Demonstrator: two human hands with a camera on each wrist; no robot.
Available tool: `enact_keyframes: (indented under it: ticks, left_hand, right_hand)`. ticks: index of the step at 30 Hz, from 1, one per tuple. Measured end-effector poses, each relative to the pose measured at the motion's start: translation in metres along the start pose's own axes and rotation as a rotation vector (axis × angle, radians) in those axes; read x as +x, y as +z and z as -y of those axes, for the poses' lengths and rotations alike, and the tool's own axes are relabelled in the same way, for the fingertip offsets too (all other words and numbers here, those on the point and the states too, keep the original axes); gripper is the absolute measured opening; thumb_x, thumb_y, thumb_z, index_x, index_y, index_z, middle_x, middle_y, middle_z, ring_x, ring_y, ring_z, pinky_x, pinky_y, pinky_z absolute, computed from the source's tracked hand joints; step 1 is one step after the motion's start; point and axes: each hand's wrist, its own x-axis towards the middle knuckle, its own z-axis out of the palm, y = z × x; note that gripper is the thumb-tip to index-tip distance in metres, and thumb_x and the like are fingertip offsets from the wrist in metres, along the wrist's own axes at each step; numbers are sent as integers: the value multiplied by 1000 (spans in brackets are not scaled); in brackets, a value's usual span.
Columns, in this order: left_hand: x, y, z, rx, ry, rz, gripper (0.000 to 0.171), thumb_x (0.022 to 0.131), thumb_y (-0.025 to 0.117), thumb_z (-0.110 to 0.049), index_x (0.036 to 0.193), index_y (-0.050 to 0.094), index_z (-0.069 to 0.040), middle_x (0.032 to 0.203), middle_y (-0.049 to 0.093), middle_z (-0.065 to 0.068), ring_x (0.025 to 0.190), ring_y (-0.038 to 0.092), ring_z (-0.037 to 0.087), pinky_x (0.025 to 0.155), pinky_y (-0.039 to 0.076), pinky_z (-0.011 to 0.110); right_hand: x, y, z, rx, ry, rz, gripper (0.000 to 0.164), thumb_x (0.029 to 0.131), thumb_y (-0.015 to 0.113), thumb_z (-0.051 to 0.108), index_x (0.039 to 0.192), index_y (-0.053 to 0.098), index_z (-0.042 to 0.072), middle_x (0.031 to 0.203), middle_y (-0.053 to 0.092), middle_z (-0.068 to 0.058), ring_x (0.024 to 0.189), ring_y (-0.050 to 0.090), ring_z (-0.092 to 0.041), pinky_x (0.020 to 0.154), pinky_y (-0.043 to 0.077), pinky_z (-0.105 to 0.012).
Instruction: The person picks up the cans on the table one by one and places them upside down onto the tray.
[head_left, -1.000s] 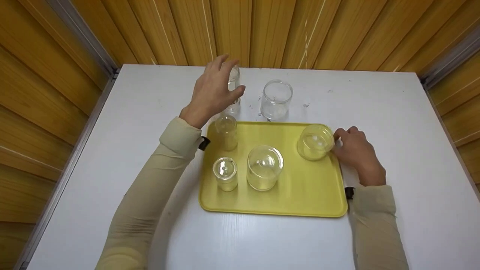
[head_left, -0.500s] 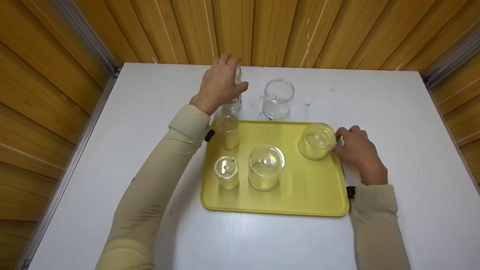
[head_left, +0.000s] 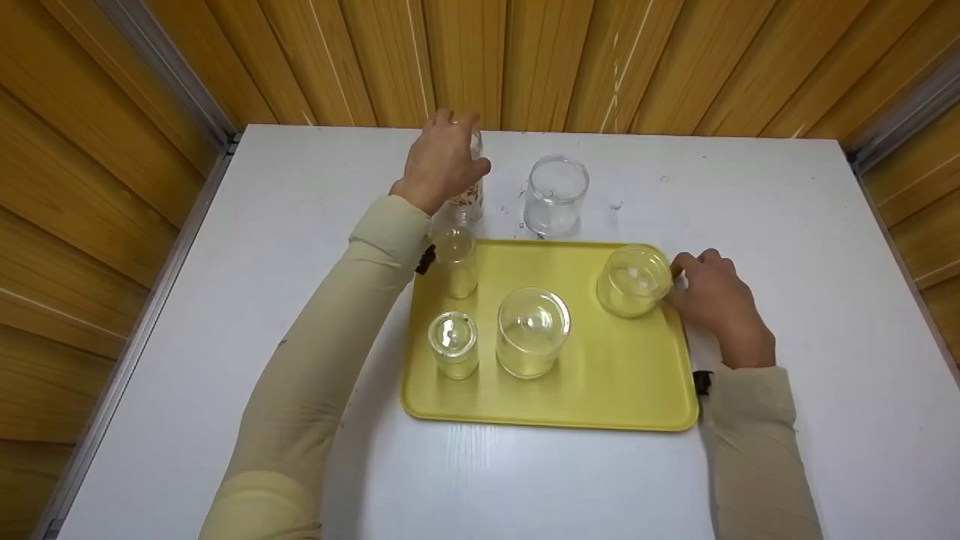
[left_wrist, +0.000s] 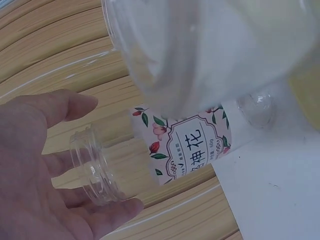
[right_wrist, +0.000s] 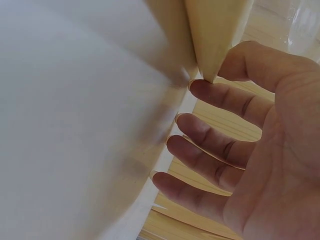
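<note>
My left hand (head_left: 439, 161) reaches over a clear jar with a flowered label (left_wrist: 190, 145) behind the tray. In the left wrist view its fingers spread around the jar's threaded neck, the thumb (left_wrist: 80, 106) standing apart from the glass. My right hand (head_left: 712, 304) pinches the right rim of the yellow tray (head_left: 615, 390) between thumb and forefinger, the other fingers loosely extended below it. Just beside that hand, on the tray, sits a low wide clear jar (head_left: 634, 281). A tall narrow clear jar (head_left: 459, 266) stands at the tray's back left, below my left wrist.
Toward the tray's front left are a small clear jar (head_left: 454, 345) and a bigger clear jar (head_left: 532, 330). Another clear jar (head_left: 556, 195) stands on the white table (head_left: 735, 195) behind the tray. Wood-patterned panels (head_left: 540, 67) rise past the table's back edge.
My left hand has moved slightly right and lower over the labelled jar, its fingers closing in around the neck. My right hand keeps its hold on the tray.
</note>
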Motion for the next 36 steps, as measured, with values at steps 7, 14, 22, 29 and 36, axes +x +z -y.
enact_keyframes:
  ticks: [7,14,22,29,36]
  left_hand:
    - [2,0,5,-27,0,-7,62,100,69,-22,159,49,-14,156,48,19,138,52,33,110,48,44]
    - [2,-2,9,-30,21,-26,60,99,70,-20,155,54,-12,150,53,19,130,59,33,105,52,44]
    - [0,-5,14,-62,24,-22,59,97,70,-17,155,56,-11,151,53,18,132,58,32,106,51,44]
    - [-6,-14,19,-120,20,-47,60,97,71,-21,154,56,-12,151,54,18,134,56,32,108,49,45]
    - [-14,-18,17,-174,34,-89,58,97,74,-25,152,58,-14,149,57,16,129,58,29,105,50,43]
  right_hand:
    - [0,0,2,4,-14,-14,45,105,60,39,122,62,-3,120,48,-32,109,46,-51,79,46,-65]
    - [0,1,1,5,-19,-19,43,104,60,37,121,62,-3,118,48,-32,108,47,-51,78,47,-64]
    - [0,2,3,11,-12,-2,43,104,61,35,124,61,-3,121,48,-33,114,45,-54,81,47,-68]
    - [2,3,2,15,-9,0,42,103,61,33,125,61,-3,123,47,-34,113,45,-53,81,47,-67]
    - [2,2,0,7,-7,3,42,104,62,33,124,61,-3,120,47,-33,112,45,-53,80,47,-66]
